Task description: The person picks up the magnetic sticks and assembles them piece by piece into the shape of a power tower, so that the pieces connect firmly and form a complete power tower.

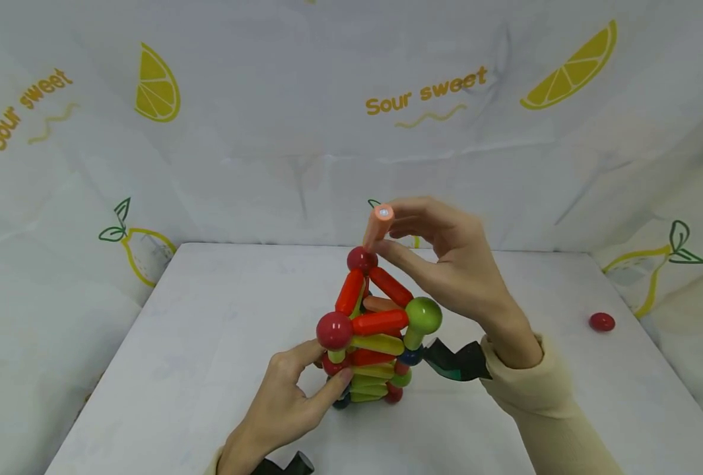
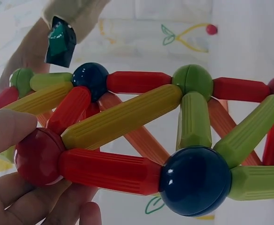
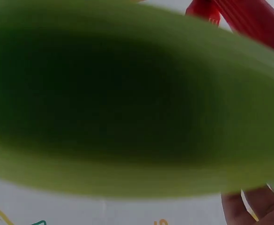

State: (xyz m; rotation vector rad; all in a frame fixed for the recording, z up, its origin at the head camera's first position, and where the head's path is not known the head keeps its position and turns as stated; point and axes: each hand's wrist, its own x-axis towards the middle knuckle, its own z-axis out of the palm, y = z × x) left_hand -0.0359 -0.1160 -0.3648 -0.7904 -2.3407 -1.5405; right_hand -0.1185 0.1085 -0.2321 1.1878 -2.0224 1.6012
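While the right hand (image 1: 446, 264) pinches the orange plastic rod (image 1: 378, 227) onto the top red ball (image 1: 362, 259), pressing could topple the rod-and-ball tower (image 1: 375, 336); left hand (image 1: 286, 402) fingers grip its base.

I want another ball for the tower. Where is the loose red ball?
In the head view, the loose red ball lies alone on the white table, far on the right near the pear-printed cloth wall, beyond the right hand and apart from the tower.

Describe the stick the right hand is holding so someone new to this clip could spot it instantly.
On the white table stands a tower of colourful rods and balls. At its very top sits a dark red ball, and the orange stick rises from it, pinched by the right hand. It alone stands above the tower, pale orange with a white end.
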